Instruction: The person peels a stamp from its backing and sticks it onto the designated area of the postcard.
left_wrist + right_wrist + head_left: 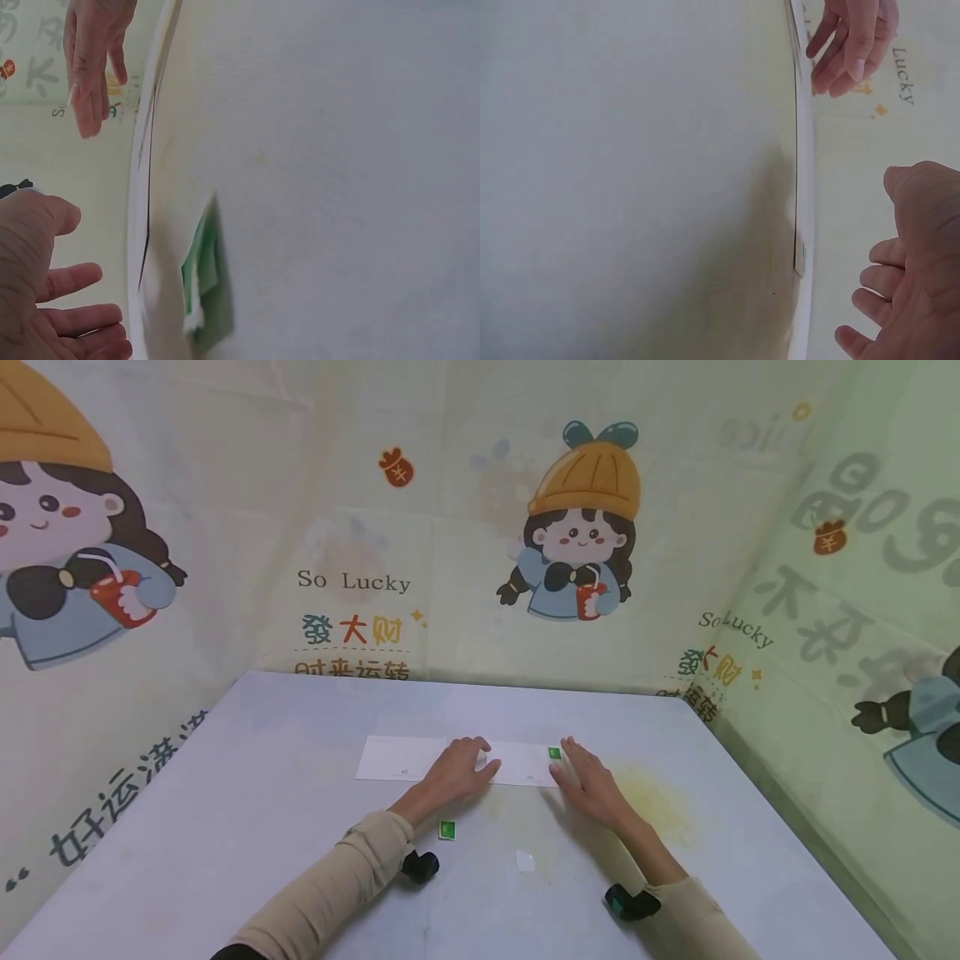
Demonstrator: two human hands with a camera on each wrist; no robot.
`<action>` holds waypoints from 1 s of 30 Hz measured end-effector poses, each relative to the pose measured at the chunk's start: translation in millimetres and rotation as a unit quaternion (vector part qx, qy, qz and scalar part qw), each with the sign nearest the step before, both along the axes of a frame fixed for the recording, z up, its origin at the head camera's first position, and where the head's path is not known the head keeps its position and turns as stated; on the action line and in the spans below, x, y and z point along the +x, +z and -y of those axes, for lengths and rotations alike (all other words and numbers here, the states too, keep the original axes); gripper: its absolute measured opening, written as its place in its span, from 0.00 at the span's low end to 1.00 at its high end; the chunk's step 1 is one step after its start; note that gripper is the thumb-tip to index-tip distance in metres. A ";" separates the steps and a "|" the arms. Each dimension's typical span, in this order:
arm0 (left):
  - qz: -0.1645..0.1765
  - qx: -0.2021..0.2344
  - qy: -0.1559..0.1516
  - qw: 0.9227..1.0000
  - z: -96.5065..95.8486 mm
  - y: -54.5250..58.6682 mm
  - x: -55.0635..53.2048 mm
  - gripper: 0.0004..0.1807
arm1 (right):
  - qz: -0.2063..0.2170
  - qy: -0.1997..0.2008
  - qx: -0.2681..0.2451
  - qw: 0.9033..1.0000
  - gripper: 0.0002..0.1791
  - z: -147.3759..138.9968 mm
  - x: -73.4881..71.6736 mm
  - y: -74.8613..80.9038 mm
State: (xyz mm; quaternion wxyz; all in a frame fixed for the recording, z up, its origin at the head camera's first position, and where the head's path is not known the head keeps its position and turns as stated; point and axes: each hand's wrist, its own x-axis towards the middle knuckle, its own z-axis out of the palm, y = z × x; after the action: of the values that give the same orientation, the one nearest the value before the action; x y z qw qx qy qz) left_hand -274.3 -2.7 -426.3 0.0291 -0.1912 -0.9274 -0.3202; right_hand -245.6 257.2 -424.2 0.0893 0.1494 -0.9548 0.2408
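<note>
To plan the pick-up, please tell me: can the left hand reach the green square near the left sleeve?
Probably yes: the left hand looks free, and the green square lies uncovered on its near side, with nothing visible between them.

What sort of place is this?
Probably a makeshift indoor workspace, set up for tabletop work: a creased, cartoon-printed backdrop surrounds a pale table, on which lie white paper and a green square.

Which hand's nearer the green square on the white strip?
Right. The right hand is just right of the green square, at that end of the white strip; the left hand is farther off, to the square's left.
</note>
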 end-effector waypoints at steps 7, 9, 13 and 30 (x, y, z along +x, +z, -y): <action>-0.005 0.011 0.001 1.000 8.5 7.1 7.9 0.21 | -0.021 0.001 -0.025 0.999 0.36 4.2 13.1 4.5; -0.010 0.013 -0.002 1.000 11.5 9.2 10.7 0.22 | -0.030 0.003 -0.033 0.999 0.35 6.6 16.4 5.9; -0.020 0.019 -0.004 1.000 18.1 13.6 18.0 0.22 | -0.049 0.014 -0.046 0.998 0.35 12.2 23.9 9.3; -0.075 0.050 -0.017 0.996 39.1 30.8 53.6 0.22 | -0.116 0.067 -0.067 0.989 0.34 29.7 50.5 24.4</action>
State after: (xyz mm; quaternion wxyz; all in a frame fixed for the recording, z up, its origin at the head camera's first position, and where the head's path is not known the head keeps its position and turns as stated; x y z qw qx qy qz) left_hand -220.7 -41.8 -395.5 0.1028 -0.2292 -0.9017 -0.3518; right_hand -195.1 227.5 -399.8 0.1931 0.2336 -0.9077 0.2902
